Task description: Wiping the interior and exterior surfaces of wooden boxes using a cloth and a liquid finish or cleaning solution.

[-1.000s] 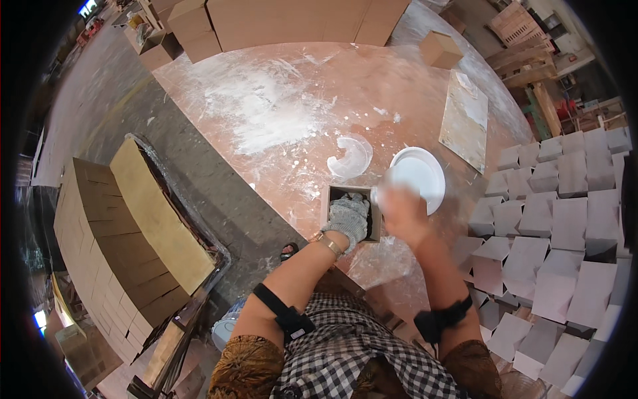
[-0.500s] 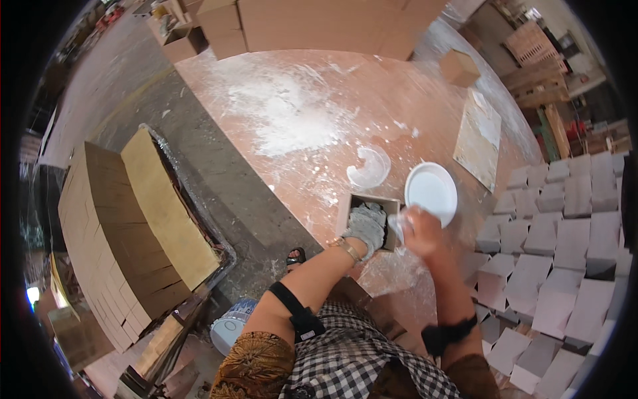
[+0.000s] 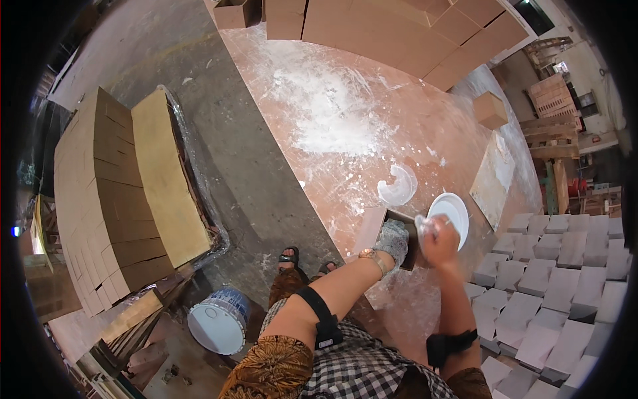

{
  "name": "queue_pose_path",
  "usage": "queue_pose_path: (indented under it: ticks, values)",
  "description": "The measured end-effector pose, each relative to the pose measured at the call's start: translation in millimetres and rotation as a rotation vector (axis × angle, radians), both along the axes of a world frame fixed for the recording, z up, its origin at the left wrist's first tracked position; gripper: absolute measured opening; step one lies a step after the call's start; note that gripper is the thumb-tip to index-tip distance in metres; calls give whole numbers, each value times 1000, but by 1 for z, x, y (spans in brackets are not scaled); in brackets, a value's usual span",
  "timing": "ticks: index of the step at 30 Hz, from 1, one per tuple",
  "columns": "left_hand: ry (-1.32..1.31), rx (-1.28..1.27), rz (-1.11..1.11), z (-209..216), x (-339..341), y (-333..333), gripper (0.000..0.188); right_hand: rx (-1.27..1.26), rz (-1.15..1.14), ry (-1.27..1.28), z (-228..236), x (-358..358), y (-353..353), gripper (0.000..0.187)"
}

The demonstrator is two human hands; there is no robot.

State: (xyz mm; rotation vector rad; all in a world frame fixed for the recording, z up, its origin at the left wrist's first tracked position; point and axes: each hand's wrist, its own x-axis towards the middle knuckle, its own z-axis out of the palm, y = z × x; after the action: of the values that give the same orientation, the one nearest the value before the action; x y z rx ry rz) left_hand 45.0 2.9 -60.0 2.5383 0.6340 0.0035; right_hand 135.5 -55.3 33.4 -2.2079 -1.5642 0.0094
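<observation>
My left hand (image 3: 393, 241), in a grey glove, reaches into a small open cardboard box (image 3: 367, 233); its fingers are hidden inside. My bare right hand (image 3: 440, 241) is closed, slightly blurred, just right of the box. A small whitish thing (image 3: 421, 225) pokes out of its grip, too unclear to name. Behind that hand stands a shallow white basin (image 3: 457, 214), partly covered by it. A broken, crescent-shaped piece of pale plastic (image 3: 399, 187) lies beyond the box on the white-smeared reddish work surface (image 3: 299, 169).
Rows of pale boxes (image 3: 561, 272) fill the right side. Stacked brown cartons (image 3: 372, 33) stand along the far edge, with a lone carton (image 3: 490, 110) and a smeared board (image 3: 492, 183) at right. Flat cardboard (image 3: 126, 199) is stacked at left, near a lidded bucket (image 3: 218, 326).
The view has swung, so the surface and both hands appear further right and lower. My left hand is still in the box; my right hand remains closed beside it.
</observation>
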Motion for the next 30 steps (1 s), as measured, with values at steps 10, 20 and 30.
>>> queue_pose_path:
  ticks: [10,20,30]
  values:
    - [32,-21,-41,8,-9,11,27,-38,-136,479,13,-39,-61,11]
    - [100,-8,-122,8,-10,17,30,-67,-221,132,-1,-30,-24,5]
    - [128,193,-251,16,-9,17,31,176,-472,465,8,-86,-124,13]
